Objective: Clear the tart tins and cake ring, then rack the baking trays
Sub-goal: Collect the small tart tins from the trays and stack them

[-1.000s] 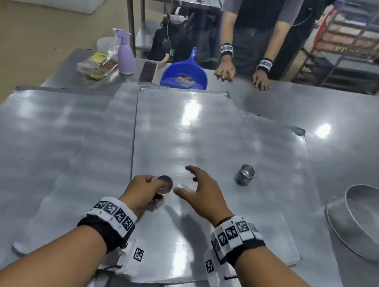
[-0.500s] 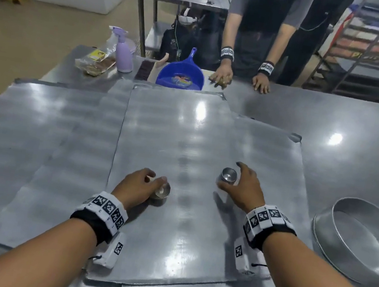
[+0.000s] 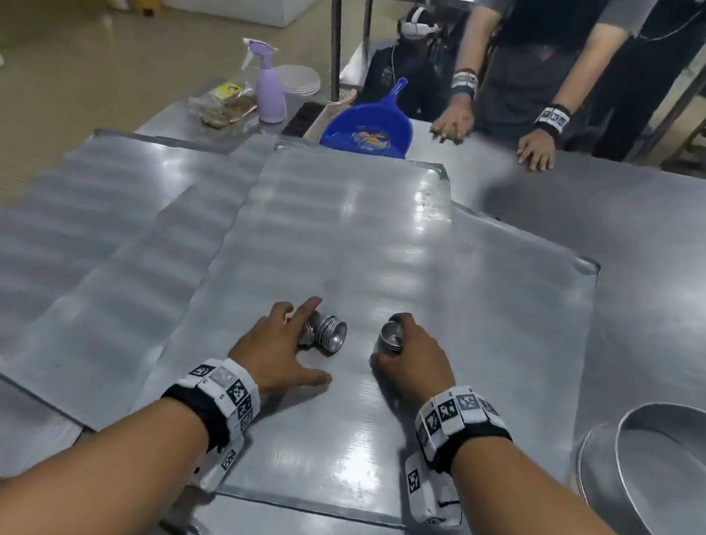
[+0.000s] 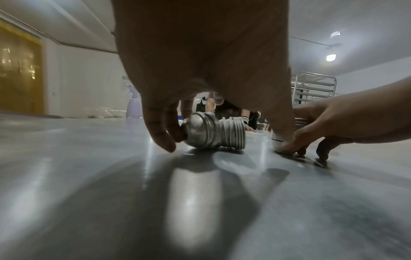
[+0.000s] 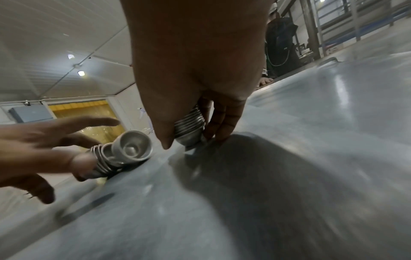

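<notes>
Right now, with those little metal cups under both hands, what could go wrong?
The left stack of tart tins lies tipped on its side on the top baking tray, partly fanned apart; the left hand only touches it with spread fingers, so it might roll or scatter. The right hand grips the upright stack near its base, so upper tins could slide off when lifted. The trays overlap loosely, so leaning on them may shift them.

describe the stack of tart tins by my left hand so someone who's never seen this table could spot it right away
Find the topmost baking tray in the pile of overlapping trays on the steel table. Near its middle lie two small stacks of metal tins. Yours is the tipped stack of tart tins at the left hand, lying on its side; the other stack stands upright under the right hand.
</notes>
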Demonstrator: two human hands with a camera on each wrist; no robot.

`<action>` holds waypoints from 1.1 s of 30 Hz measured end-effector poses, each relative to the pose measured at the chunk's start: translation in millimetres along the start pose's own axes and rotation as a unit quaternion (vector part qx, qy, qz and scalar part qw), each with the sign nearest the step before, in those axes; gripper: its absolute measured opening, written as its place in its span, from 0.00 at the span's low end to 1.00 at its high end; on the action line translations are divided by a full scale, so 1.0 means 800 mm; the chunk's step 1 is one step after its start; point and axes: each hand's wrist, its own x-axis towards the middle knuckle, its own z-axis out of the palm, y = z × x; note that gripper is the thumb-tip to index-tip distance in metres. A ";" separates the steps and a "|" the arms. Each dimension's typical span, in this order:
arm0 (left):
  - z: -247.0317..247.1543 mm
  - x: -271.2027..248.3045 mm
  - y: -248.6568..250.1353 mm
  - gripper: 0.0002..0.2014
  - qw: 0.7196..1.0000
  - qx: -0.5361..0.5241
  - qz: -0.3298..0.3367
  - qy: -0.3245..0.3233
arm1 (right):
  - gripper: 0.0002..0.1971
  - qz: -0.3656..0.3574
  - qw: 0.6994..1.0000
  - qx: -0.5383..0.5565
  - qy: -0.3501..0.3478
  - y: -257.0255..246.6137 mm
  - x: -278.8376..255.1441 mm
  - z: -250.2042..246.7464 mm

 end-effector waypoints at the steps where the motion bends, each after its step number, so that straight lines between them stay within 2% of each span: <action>1: 0.002 0.004 0.007 0.57 1.000 0.013 -0.001 0.000 | 0.21 -0.003 1.000 0.006 -0.001 0.002 -0.002 0.000; 4: 0.008 0.020 0.029 0.46 0.999 0.034 -0.015 0.001 | 0.20 -0.007 1.000 0.014 -0.001 0.008 -0.012 -0.005; 8: 0.017 0.047 0.050 0.31 0.998 0.001 -0.035 0.043 | 0.17 0.006 0.999 0.025 0.020 0.018 -0.036 -0.009; 11: 0.024 0.071 0.057 0.28 0.999 -0.006 -0.021 0.048 | 0.15 0.016 0.998 0.033 0.041 0.031 -0.058 -0.009; 16: 0.030 0.093 0.063 0.23 0.999 -0.027 0.001 0.044 | 0.18 0.023 0.997 0.057 0.049 0.055 -0.081 -0.012; 23: 0.035 0.075 0.057 0.11 0.994 -0.066 0.022 0.083 | 0.20 0.022 0.996 0.070 0.043 0.063 -0.077 -0.012; 27: 0.029 0.060 0.045 0.10 0.990 -0.101 0.024 0.094 | 0.20 0.023 0.997 0.066 0.036 0.063 -0.071 -0.011; 33: 0.020 0.032 0.037 0.08 0.976 -0.189 -0.014 0.108 | 0.21 0.027 0.997 0.052 0.043 0.047 -0.065 -0.010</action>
